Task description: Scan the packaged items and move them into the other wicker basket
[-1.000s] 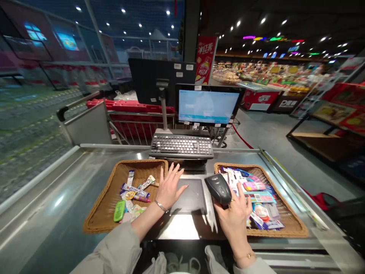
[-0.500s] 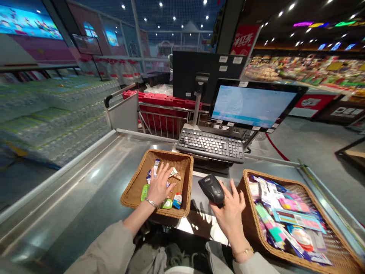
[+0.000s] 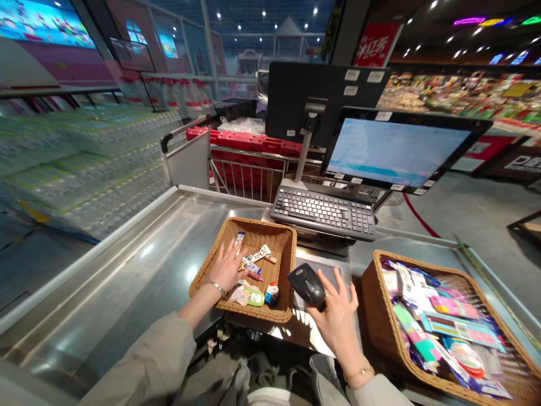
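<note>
Scanner [image 3: 307,283] of black colour is near the lower centre of the frame, gripped by the right hand [image 3: 338,313]; its thumb is at the scanner, while several fingers are extended away. Just left of it stands 1 wicker basket [image 3: 281,239], which holds small packs, among them a green pack [image 3: 256,297] and a white packet [image 3: 262,254] with the word "Dove". Over the left part of this basket is the left hand [image 3: 228,268], its fingers open and spread; I cannot tell if they touch the packs. At the lower right, 1 fuller basket [image 3: 372,313] carries many colourful packages [image 3: 454,307]. Both baskets are on the metal desk [image 3: 160,254]. Above centre are a keyboard [image 3: 323,211] and a lit screen [image 3: 399,149].
</note>
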A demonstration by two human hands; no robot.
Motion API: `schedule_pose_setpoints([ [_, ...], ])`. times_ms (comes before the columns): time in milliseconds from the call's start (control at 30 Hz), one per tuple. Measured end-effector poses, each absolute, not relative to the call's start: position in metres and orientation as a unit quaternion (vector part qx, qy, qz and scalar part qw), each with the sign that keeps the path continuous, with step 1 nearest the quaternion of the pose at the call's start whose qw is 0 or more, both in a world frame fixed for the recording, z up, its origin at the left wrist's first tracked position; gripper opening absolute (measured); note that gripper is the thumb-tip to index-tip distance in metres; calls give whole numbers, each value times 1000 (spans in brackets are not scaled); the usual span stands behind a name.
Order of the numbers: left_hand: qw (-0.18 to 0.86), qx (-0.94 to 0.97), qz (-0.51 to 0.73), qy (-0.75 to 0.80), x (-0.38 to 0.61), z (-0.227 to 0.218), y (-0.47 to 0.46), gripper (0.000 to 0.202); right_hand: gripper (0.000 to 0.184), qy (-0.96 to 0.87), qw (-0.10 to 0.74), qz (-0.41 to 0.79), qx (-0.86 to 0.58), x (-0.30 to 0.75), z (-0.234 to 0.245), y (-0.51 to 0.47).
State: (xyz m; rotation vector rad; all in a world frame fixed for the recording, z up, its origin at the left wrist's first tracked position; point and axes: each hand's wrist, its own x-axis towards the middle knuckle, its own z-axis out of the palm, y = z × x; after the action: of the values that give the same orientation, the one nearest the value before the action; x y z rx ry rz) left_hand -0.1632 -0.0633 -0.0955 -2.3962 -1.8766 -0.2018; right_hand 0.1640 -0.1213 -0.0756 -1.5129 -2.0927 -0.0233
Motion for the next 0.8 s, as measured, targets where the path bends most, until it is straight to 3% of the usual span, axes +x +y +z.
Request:
schedule_pose_setpoints([
  [400,24,-803,5,-595,-176,-119,-38,57,11,-782,252,-1,-570,154,-81,-113],
  [700,11,-806,22,-592,-178,-136,-20,39,10,-783,260,7,-565,153,-83,-104],
  [800,4,-808,27,-588,-179,-146,-17,42,9,-786,256,1,-563,153,-83,-101],
])
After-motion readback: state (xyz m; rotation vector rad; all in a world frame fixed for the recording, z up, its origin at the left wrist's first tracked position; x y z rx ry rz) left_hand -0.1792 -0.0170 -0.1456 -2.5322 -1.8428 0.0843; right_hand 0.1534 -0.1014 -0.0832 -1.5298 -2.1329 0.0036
